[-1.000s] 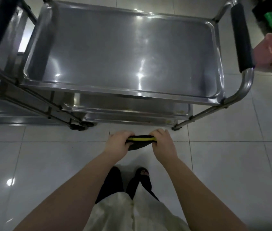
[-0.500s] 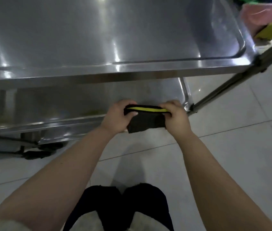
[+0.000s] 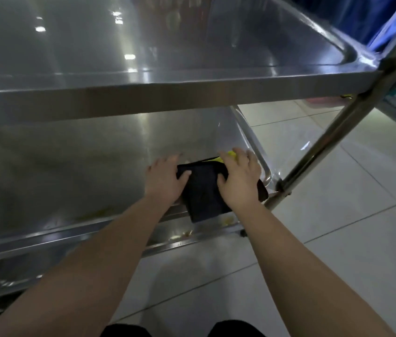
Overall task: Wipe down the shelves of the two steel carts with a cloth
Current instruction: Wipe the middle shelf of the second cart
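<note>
The left grip [image 3: 165, 181] and right grip [image 3: 240, 181] are lying flat and splayed, pressing the dark cloth [image 3: 201, 194] beneath and between them onto the cart's lower shelf [image 3: 82, 166], its corner rim [image 3: 265, 171] just beyond the right grip.

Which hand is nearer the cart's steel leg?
Right. The right hand sits on the cloth beside the leg; the left hand rests farther off, across the cloth.

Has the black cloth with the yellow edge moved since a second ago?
Yes. The black cloth went forward from over the floor onto the lower steel shelf, near its right front corner.
</note>
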Action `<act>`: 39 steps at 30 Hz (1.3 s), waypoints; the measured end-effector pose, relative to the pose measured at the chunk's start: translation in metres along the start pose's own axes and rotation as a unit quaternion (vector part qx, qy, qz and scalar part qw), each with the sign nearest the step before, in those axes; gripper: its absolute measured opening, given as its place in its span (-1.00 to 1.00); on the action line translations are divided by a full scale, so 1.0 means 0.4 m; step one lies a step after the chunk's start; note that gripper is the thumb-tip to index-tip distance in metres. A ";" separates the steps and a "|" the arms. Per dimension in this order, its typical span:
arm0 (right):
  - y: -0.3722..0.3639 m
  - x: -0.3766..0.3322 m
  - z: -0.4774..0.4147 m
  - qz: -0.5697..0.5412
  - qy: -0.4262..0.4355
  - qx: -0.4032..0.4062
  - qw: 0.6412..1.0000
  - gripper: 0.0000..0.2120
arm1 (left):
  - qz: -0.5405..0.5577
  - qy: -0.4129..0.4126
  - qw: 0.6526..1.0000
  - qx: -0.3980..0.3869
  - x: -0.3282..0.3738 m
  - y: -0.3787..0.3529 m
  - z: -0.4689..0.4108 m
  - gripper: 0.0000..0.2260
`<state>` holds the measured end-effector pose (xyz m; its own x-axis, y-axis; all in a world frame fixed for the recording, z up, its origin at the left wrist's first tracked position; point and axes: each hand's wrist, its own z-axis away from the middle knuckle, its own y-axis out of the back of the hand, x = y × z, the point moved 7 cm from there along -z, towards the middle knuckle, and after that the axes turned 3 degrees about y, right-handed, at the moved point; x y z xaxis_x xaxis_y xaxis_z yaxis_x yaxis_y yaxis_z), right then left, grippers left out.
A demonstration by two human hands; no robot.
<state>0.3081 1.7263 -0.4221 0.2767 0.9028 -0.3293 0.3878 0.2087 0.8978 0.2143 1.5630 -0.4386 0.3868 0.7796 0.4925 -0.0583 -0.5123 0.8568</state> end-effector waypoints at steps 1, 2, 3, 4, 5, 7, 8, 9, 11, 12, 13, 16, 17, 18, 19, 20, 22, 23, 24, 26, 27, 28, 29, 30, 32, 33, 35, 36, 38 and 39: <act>-0.016 -0.012 0.006 -0.007 0.005 -0.019 1.000 -0.49 | -0.007 0.004 1.000 0.003 -0.012 0.007 -0.004 -0.58; -0.040 -0.022 0.007 -0.006 0.005 -0.056 0.998 -0.52 | -0.019 0.005 1.000 0.006 -0.025 0.013 -0.008 -0.58; -0.071 -0.027 0.004 0.001 0.003 -0.102 0.995 -0.50 | -0.043 0.003 0.999 0.004 -0.037 0.015 -0.015 -0.59; -0.102 -0.029 0.001 0.015 0.002 -0.145 0.989 -0.46 | -0.077 -0.002 0.997 -0.003 -0.051 0.009 -0.022 -0.59; -0.130 -0.026 -0.002 0.038 0.004 -0.174 0.984 -0.40 | -0.116 -0.006 0.993 -0.019 -0.065 -0.001 -0.029 -0.59; -0.168 -0.017 -0.006 0.091 0.013 -0.197 0.976 -0.30 | -0.180 -0.009 0.982 -0.056 -0.085 -0.032 -0.043 -0.57; -0.179 -0.012 -0.006 0.104 0.013 -0.202 0.974 -0.26 | -0.193 -0.011 0.979 -0.067 -0.090 -0.044 -0.049 -0.56; -0.186 -0.008 -0.005 0.107 0.011 -0.210 0.972 -0.22 | -0.192 -0.013 0.979 -0.072 -0.092 -0.052 -0.050 -0.55; -0.193 -0.005 -0.001 0.101 0.007 -0.223 0.969 -0.15 | -0.176 -0.015 0.982 -0.067 -0.093 -0.060 -0.049 -0.55; -0.191 0.000 -0.003 0.101 0.007 -0.226 0.969 -0.14 | -0.170 -0.017 0.983 -0.063 -0.094 -0.060 -0.047 -0.54; -0.185 0.014 -0.009 0.101 0.006 -0.228 0.968 -0.14 | -0.165 -0.019 0.985 -0.057 -0.096 -0.060 -0.046 -0.54; -0.147 0.116 -0.059 0.116 -0.043 -0.215 0.969 -0.14 | -0.156 -0.022 0.986 -0.044 -0.103 -0.058 -0.047 -0.54; -0.132 0.159 -0.079 0.125 -0.078 -0.209 0.967 -0.13 | -0.154 -0.024 0.987 -0.041 -0.103 -0.060 -0.048 -0.54; -0.121 0.194 -0.097 0.133 -0.113 -0.205 0.963 -0.13 | -0.152 -0.025 0.987 -0.037 -0.103 -0.062 -0.050 -0.54; -0.117 0.215 -0.109 0.142 -0.144 -0.203 0.958 -0.13 | -0.153 -0.028 0.987 -0.033 -0.103 -0.065 -0.050 -0.54; -0.123 0.217 -0.117 0.152 -0.164 -0.200 0.954 -0.14 | -0.155 -0.030 0.987 -0.026 -0.103 -0.069 -0.050 -0.54; -0.153 0.167 -0.134 0.160 -0.167 -0.192 0.954 -0.15 | -0.161 -0.033 0.986 -0.017 -0.105 -0.073 -0.052 -0.54; -0.176 0.120 -0.143 0.152 -0.149 -0.191 0.958 -0.15 | -0.157 -0.033 0.987 -0.016 -0.107 -0.073 -0.053 -0.55; -0.201 0.063 -0.151 0.143 -0.118 -0.190 0.964 -0.15 | -0.141 -0.032 0.989 -0.015 -0.109 -0.072 -0.057 -0.56; -0.244 -0.056 -0.152 0.132 -0.045 -0.192 0.971 -0.16 | -0.062 -0.021 0.998 -0.018 -0.111 -0.056 -0.067 -0.57; -0.255 -0.104 -0.151 0.133 -0.021 -0.192 0.972 -0.17 | -0.004 -0.006 1.000 -0.018 -0.114 -0.039 -0.077 -0.58; -0.257 -0.137 -0.147 0.144 -0.006 -0.184 0.972 -0.19 | 0.040 0.007 0.999 -0.018 -0.124 -0.022 -0.090 -0.59; -0.251 -0.160 -0.142 0.165 0.009 -0.164 0.973 -0.22 | 0.050 0.012 0.998 -0.021 -0.136 -0.003 -0.104 -0.57; -0.242 -0.174 -0.134 0.185 0.027 -0.135 0.973 -0.26 | 0.018 0.008 1.000 -0.024 -0.148 0.014 -0.121 -0.55; -0.241 -0.178 -0.117 0.174 0.055 -0.128 0.975 -0.32 | -0.089 0.000 0.996 -0.026 -0.182 0.034 -0.150 -0.52; -0.250 -0.171 -0.110 0.140 0.051 -0.157 0.976 -0.34 | -0.133 0.006 0.991 -0.032 -0.198 0.035 -0.158 -0.52; -0.270 -0.156 -0.104 0.081 0.034 -0.210 0.974 -0.34 | -0.177 0.016 0.982 -0.057 -0.212 0.015 -0.158 -0.53; -0.271 -0.151 -0.107 0.075 0.036 -0.214 0.973 -0.33 | -0.187 0.017 0.980 -0.068 -0.211 -0.001 -0.154 -0.53; -0.262 -0.132 -0.121 0.085 0.048 -0.209 0.973 -0.29 | -0.198 0.016 0.977 -0.076 -0.208 -0.023 -0.145 -0.53; -0.255 -0.113 -0.130 0.089 0.050 -0.207 0.973 -0.27 | -0.196 0.018 0.977 -0.077 -0.210 -0.029 -0.144 -0.53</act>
<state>0.2104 1.6839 -0.4837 0.2114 0.9663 -0.1470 -0.0504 0.1610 0.9857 0.1296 1.5240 -0.4811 0.3747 0.9187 0.1245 -0.0511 -0.1136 0.9922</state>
